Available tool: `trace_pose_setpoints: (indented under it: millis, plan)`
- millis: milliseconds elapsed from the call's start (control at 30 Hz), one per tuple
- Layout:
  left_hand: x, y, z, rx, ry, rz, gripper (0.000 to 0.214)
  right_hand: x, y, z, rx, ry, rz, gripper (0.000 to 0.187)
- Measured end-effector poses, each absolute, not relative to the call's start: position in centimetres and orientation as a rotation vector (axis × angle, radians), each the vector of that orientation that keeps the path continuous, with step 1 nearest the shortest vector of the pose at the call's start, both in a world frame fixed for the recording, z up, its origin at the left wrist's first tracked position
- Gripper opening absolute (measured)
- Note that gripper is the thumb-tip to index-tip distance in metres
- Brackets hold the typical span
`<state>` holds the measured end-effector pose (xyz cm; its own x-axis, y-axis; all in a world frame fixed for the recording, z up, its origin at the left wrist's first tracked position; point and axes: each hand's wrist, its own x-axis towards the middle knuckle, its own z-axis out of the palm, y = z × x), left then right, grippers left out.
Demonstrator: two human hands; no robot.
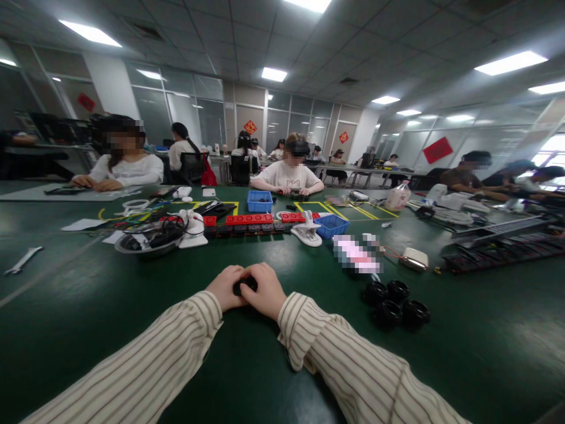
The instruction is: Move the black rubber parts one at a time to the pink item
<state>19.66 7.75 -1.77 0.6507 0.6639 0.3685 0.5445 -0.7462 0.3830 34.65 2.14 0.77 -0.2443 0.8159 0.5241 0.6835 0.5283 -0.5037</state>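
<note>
Both my hands meet in front of me, low over the green table. My left hand is curled around the left side of a small round black part. From the other side my right hand wraps the same part, its fingers close to those of the left. Most of the part is hidden by the hands, so its exact kind cannot be made out. Off to the right sit several round black wheel-like parts, grouped close together and apart from my hands.
Ahead stand red power strips, a white clip base, two blue baskets and a clear bowl of black items. A wrench lies left. A metal-framed rack is at right. A person works opposite.
</note>
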Motion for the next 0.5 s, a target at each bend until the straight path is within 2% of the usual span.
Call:
trace_pose_setpoints:
  millis: [167, 367, 500]
  plan:
    - [19.34, 7.84, -1.73, 2.583, 0.877, 0.706, 0.035, 34.76, 1.86, 0.89, -1.097, -2.082, 0.228, 0.018]
    - [19.66, 7.56, -1.88, 2.605, 0.998, 0.737, 0.056, 34.66, 1.61, 1.19, -1.175, -1.963, 0.214, 0.019]
    - [19.88, 7.58, -1.97, 2.644, 1.096, 0.692, 0.048, 34.60, 1.69, 1.18, -1.274, -1.926, 0.190, 0.023]
